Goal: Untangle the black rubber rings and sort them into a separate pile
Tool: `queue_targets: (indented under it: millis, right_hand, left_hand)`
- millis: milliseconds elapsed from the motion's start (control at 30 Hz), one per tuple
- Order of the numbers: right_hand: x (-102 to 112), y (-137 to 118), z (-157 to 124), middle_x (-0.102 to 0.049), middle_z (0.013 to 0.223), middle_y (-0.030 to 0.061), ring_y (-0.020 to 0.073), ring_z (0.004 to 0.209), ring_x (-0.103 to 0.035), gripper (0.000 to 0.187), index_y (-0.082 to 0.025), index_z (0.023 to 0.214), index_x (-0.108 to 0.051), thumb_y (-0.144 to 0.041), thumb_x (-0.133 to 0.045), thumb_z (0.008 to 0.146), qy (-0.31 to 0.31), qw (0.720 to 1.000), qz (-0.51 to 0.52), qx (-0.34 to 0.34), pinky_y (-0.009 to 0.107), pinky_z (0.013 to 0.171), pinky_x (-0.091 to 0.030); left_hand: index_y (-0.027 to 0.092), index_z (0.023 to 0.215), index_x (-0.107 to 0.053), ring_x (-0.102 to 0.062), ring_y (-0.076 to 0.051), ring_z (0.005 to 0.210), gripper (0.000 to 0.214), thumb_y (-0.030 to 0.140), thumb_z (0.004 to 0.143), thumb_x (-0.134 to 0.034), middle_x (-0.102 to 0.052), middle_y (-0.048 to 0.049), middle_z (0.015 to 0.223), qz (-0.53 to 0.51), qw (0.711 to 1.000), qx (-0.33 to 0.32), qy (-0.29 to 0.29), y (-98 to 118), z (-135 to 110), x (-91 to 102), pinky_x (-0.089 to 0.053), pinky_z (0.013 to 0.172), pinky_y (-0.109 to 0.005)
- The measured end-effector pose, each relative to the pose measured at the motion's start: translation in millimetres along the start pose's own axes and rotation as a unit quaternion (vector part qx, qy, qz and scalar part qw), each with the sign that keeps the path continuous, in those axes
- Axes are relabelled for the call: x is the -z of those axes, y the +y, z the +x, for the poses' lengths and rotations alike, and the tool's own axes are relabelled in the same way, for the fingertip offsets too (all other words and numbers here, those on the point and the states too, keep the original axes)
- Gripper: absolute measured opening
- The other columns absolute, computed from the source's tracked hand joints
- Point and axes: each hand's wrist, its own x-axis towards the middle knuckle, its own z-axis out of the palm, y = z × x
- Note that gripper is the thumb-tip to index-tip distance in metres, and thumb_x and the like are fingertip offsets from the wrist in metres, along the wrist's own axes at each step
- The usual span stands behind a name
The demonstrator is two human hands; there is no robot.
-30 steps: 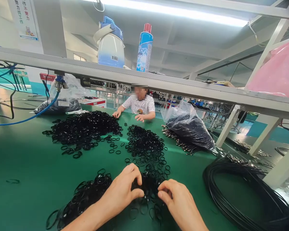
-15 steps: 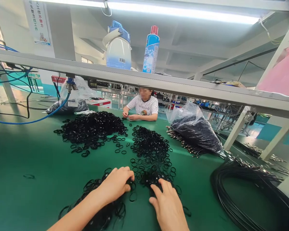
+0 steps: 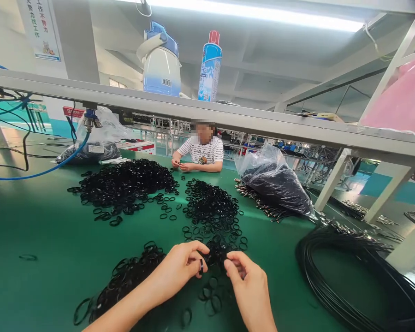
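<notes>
The left hand (image 3: pixel 178 269) pinches a small black ring (image 3: pixel 201 266) in a narrow grip of thumb and fingers. The right hand (image 3: pixel 251 288) is just beside it, its fingertips closed on some black rings (image 3: pixel 224 258) above the green surface (image 3: pixel 48 240). Below both hands more loose rings (image 3: pixel 210 299) lie.

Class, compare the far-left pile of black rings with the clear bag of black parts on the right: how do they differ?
The pile lies loose and spread flat on the green table, with stray rings around its edge; the bag keeps its contents wrapped in clear plastic and heaped higher. The pile's single rings can be made out; the bag's contents show only as a dark mass. Both are black and sit on the far half of the table.
</notes>
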Motion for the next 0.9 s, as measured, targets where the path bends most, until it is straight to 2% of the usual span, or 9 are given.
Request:
queue_targets:
  millis: [100,167,300,400,467,533,733,833,900]
  right_hand:
    - [4.4,10.7,5.8,-0.068,0.077,0.0029,0.0186,0.069,-0.064,0.017,-0.020,0.084,-0.065,-0.033,-0.055,0.079,0.001,0.998,0.051,-0.021,0.025,0.065,-0.047]
    - [3.7,13.4,7.0,-0.067,0.072,0.0022,0.0190,0.067,-0.064,0.014,-0.019,0.081,-0.064,-0.031,-0.059,0.076,-0.015,0.996,0.088,-0.030,0.026,0.064,-0.047]
    - [-1.7,7.4,3.6,-0.065,0.064,0.0004,0.0186,0.063,-0.062,0.010,-0.018,0.074,-0.061,-0.027,-0.064,0.071,-0.054,0.987,0.144,-0.046,0.026,0.062,-0.046]
    - [-3.2,2.5,1.3,-0.066,0.068,0.0016,0.0187,0.066,-0.061,0.008,-0.017,0.070,-0.064,-0.025,-0.066,0.068,-0.080,0.984,0.155,-0.039,0.026,0.063,-0.046]
    - [-2.5,2.4,1.7,-0.067,0.071,0.0025,0.0193,0.069,-0.061,0.008,-0.017,0.069,-0.067,-0.025,-0.067,0.066,-0.067,0.985,0.153,-0.036,0.026,0.065,-0.045]
    - [-1.3,3.8,3.2,-0.068,0.073,0.0029,0.0198,0.071,-0.060,0.010,-0.018,0.069,-0.068,-0.026,-0.068,0.065,-0.036,0.985,0.165,-0.044,0.027,0.066,-0.044]
    - [-3.1,6.0,4.7,-0.065,0.067,0.0033,0.0194,0.068,-0.058,0.017,-0.017,0.067,-0.066,-0.033,-0.069,0.062,-0.001,0.969,0.235,-0.074,0.027,0.063,-0.044]
    - [-2.9,5.5,4.1,-0.063,0.063,0.0025,0.0181,0.062,-0.056,0.019,-0.016,0.069,-0.065,-0.034,-0.069,0.062,-0.014,0.967,0.240,-0.080,0.025,0.056,-0.042]
    - [1.3,4.7,4.6,-0.062,0.065,0.0014,0.0173,0.063,-0.055,0.015,-0.018,0.069,-0.064,-0.032,-0.066,0.066,-0.022,0.979,0.194,-0.057,0.025,0.057,-0.042]
  left_hand:
    - [0.019,0.086,-0.063,-0.060,-0.015,0.069,0.023,0.018,0.077,-0.043,-0.069,0.0009,0.077,0.076,0.997,-0.011,0.014,-4.6,1.7,2.1,-0.044,0.065,-0.025]
    - [0.022,0.085,-0.067,-0.059,-0.017,0.076,0.020,0.022,0.076,-0.049,-0.069,0.0008,0.085,0.131,0.991,-0.017,0.029,-5.0,1.3,0.8,-0.043,0.067,-0.026]
    - [0.030,0.109,-0.062,-0.055,-0.018,0.094,0.036,0.021,0.075,-0.054,-0.062,0.0008,0.111,0.123,0.990,-0.050,0.040,-1.7,-2.3,-9.3,-0.042,0.076,-0.025]
    - [0.027,0.096,-0.066,-0.054,-0.016,0.081,0.026,0.019,0.076,-0.050,-0.066,0.0021,0.092,0.122,0.991,-0.055,0.032,1.2,-3.9,-15.8,-0.039,0.067,-0.023]
    - [0.022,0.079,-0.066,-0.049,-0.014,0.066,0.017,0.021,0.078,-0.049,-0.062,0.0034,0.071,0.131,0.990,-0.036,0.042,3.1,-3.9,-17.0,-0.033,0.058,-0.022]
    - [0.020,0.073,-0.063,-0.044,-0.012,0.059,0.019,0.024,0.080,-0.046,-0.056,0.0045,0.062,0.127,0.990,-0.021,0.053,5.3,-3.4,-16.3,-0.029,0.054,-0.021]
    - [0.018,0.070,-0.059,-0.039,-0.011,0.058,0.019,0.028,0.081,-0.046,-0.048,0.0056,0.060,0.110,0.992,-0.015,0.055,9.6,-2.3,-14.6,-0.027,0.052,-0.021]
    - [0.019,0.072,-0.057,-0.043,-0.012,0.060,0.019,0.027,0.082,-0.043,-0.053,0.0047,0.063,0.103,0.994,-0.011,0.033,7.6,-2.8,-14.4,-0.029,0.054,-0.021]
    - [0.019,0.073,-0.055,-0.049,-0.013,0.066,0.019,0.022,0.082,-0.039,-0.059,0.0035,0.070,0.106,0.994,-0.018,0.024,5.2,-3.3,-13.5,-0.033,0.058,-0.021]
